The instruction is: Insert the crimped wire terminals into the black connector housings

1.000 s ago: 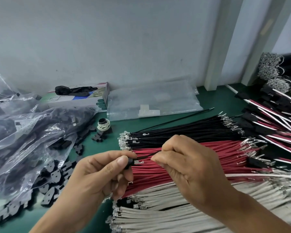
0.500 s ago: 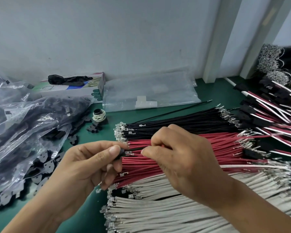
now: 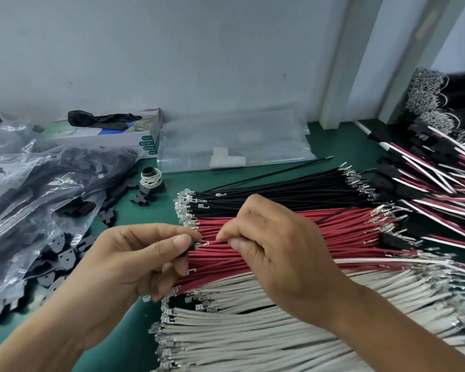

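Both hands work above the desk (image 3: 333, 140): left hand (image 3: 134, 261) pinches a black connector housing (image 3: 189, 247), right hand (image 3: 274, 253) pinches a red wire (image 3: 215, 242), its crimped terminal (image 3: 202, 244) touching the housing opening.

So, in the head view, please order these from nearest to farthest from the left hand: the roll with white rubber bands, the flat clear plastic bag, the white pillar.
1. Roll with white rubber bands, just beyond the left hand.
2. Flat clear plastic bag, farther back.
3. White pillar, far right at the wall.
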`<move>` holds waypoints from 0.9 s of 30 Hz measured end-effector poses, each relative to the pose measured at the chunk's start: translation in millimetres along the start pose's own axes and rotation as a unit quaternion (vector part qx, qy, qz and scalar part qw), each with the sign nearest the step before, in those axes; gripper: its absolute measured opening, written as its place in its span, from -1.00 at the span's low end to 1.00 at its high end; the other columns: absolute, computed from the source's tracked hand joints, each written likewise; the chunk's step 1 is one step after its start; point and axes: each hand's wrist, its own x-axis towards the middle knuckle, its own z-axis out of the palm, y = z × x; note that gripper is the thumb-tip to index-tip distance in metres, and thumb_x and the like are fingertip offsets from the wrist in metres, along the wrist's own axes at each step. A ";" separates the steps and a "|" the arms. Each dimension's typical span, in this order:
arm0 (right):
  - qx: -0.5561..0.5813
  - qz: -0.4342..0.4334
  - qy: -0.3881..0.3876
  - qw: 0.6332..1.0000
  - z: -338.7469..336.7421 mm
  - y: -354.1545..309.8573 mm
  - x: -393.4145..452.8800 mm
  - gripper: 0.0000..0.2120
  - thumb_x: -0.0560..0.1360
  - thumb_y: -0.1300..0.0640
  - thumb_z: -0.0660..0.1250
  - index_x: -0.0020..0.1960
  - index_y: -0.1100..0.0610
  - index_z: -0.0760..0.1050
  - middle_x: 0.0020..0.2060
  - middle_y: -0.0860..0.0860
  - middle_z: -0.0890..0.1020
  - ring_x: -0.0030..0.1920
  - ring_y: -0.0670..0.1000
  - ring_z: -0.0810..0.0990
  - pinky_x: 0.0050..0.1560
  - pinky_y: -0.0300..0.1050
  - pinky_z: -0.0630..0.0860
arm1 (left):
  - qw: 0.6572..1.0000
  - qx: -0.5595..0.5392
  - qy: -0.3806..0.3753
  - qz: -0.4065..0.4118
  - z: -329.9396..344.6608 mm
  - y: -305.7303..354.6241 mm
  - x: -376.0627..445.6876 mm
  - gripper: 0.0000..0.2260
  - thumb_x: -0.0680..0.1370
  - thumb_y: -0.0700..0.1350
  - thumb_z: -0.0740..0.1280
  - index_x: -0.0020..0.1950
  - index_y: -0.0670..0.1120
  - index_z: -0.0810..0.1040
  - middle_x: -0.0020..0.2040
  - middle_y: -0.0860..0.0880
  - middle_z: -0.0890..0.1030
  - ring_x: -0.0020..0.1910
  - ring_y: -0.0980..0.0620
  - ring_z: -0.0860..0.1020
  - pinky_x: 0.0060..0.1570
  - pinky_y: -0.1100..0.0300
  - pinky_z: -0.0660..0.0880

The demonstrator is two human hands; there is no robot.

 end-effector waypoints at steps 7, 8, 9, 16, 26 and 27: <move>-0.018 0.016 0.057 0.998 2.2 -4.1 -0.3 -0.90 0.57 0.08 0.38 -0.08 0.04 0.65 -0.18 -0.13 0.55 -0.21 -0.12 0.53 -0.28 -0.11 0.51 | 0.997 0.021 0.039 0.061 10.2 -4.2 2.0 -0.51 0.24 0.08 0.63 0.05 -0.18 0.75 -0.28 -0.29 0.63 -0.47 -0.07 0.49 -0.51 0.22 0.45; -0.022 0.005 0.074 0.997 1.9 -3.4 -0.4 -0.91 0.57 0.09 0.40 -0.09 0.06 0.66 -0.19 -0.11 0.55 -0.21 -0.11 0.53 -0.29 -0.12 0.50 | 0.997 0.020 0.041 0.065 10.9 -4.4 1.7 -0.49 0.24 0.11 0.65 0.06 -0.17 0.75 -0.28 -0.29 0.63 -0.47 -0.08 0.50 -0.50 0.21 0.45; -0.019 -0.006 0.087 0.996 1.5 -2.5 -0.6 -0.91 0.57 0.10 0.42 -0.08 0.08 0.67 -0.20 -0.10 0.56 -0.22 -0.10 0.53 -0.30 -0.13 0.50 | 0.996 0.020 0.045 0.069 11.4 -4.4 1.4 -0.49 0.24 0.11 0.64 0.06 -0.17 0.75 -0.28 -0.29 0.64 -0.47 -0.08 0.50 -0.50 0.20 0.45; 0.016 -0.018 0.035 0.999 -2.0 0.1 4.0 -0.86 0.60 0.09 0.35 -0.09 0.07 0.65 -0.18 -0.12 0.54 -0.19 -0.13 0.51 -0.26 -0.13 0.49 | 0.996 0.035 0.035 0.076 7.4 0.7 -0.9 -0.52 0.26 0.08 0.63 0.04 -0.20 0.75 -0.31 -0.30 0.62 -0.47 -0.09 0.50 -0.50 0.22 0.46; -0.059 -0.068 0.118 0.989 8.2 -9.6 0.1 -0.81 0.64 0.12 0.33 -0.09 0.15 0.64 -0.20 -0.02 0.54 -0.24 -0.02 0.49 -0.36 -0.06 0.45 | 0.999 -0.033 -0.006 0.026 8.4 1.0 -4.1 -0.40 0.24 0.13 0.69 0.09 -0.25 0.71 -0.33 -0.25 0.60 -0.51 -0.04 0.49 -0.53 0.22 0.45; -0.065 -0.069 0.122 0.988 9.9 -10.3 -0.4 -0.80 0.64 0.12 0.32 -0.10 0.15 0.64 -0.20 -0.01 0.54 -0.24 -0.02 0.49 -0.37 -0.06 0.46 | 0.999 -0.041 -0.007 0.031 10.6 0.4 -4.0 -0.40 0.24 0.13 0.69 0.10 -0.25 0.71 -0.32 -0.24 0.60 -0.51 -0.04 0.49 -0.52 0.22 0.46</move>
